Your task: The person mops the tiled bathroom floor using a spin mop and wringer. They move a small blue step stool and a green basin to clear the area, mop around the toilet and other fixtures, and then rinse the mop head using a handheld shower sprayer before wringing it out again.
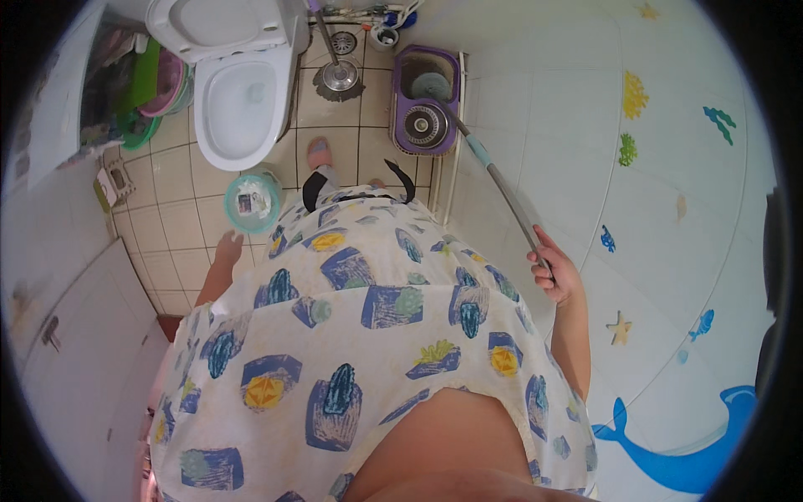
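Observation:
My right hand grips the grey metal handle of a mop, near its upper end. The handle slopes down to a purple mop bucket by the right wall. A round grey-green mop head sits in the bucket's far compartment. Nearer to me, the bucket has a round spin basket with a metal rim. On the other side, my left hand hangs low with nothing visible in it. Just beyond it stands a teal bucket with a white thing and a dark patch inside.
A toilet with its lid up stands ahead on the left. Another mop rests on the tiled floor, near a round drain. Pink and green basins and a small stool line the left wall.

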`<state>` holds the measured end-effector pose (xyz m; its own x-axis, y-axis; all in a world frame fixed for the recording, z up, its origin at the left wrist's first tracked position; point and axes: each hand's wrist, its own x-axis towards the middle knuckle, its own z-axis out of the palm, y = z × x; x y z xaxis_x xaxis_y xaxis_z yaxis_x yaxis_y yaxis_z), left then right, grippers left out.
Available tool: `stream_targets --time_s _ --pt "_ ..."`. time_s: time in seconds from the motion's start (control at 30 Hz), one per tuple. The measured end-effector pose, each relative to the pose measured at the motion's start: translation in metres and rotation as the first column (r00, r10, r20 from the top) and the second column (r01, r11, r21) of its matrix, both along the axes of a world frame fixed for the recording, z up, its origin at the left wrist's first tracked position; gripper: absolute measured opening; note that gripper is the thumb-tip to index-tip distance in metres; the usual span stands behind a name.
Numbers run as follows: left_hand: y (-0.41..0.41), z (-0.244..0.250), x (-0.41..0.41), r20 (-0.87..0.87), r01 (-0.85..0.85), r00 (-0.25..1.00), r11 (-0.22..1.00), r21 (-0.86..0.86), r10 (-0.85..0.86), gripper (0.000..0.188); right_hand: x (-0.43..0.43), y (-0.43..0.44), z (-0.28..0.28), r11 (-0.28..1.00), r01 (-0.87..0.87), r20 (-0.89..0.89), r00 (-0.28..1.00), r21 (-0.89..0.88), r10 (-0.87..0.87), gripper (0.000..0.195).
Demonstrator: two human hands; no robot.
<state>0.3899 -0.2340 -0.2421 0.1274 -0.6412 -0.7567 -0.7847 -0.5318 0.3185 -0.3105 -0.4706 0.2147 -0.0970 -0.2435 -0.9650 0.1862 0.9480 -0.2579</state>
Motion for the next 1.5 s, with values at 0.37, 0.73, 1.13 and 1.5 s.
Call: stream_targets --time_s 0.37,0.73,1.13,1.5 --pt "-0.040 0.126 -0.137 -0.221 -0.386 0.907 0.917 -0.100 0.358 0.050 0.038 -0.026 -0.194 0.910 -0.414 -0.255 0.877 0.027 0.407 0.061" --pt "-0.015 0.047 -0.142 -0.146 -0.239 0.966 0.948 -0.212 0.211 0.048 -0.001 0.025 -0.047 0.966 -0.192 -0.153 0.974 -0.173 0.167 0.053" --pt "-0.022 0.066 -0.160 -0.254 -0.314 0.932 0.927 -0.203 0.260 0.051 0.036 -0.063 -0.177 0.822 -0.556 -0.294 0.812 -0.126 0.504 0.048" --pt "-0.040 0.055 -0.143 -0.273 -0.327 0.926 0.913 -0.244 0.259 0.050 0.005 0.004 -0.043 0.942 -0.281 -0.217 0.946 -0.183 0.241 0.051"
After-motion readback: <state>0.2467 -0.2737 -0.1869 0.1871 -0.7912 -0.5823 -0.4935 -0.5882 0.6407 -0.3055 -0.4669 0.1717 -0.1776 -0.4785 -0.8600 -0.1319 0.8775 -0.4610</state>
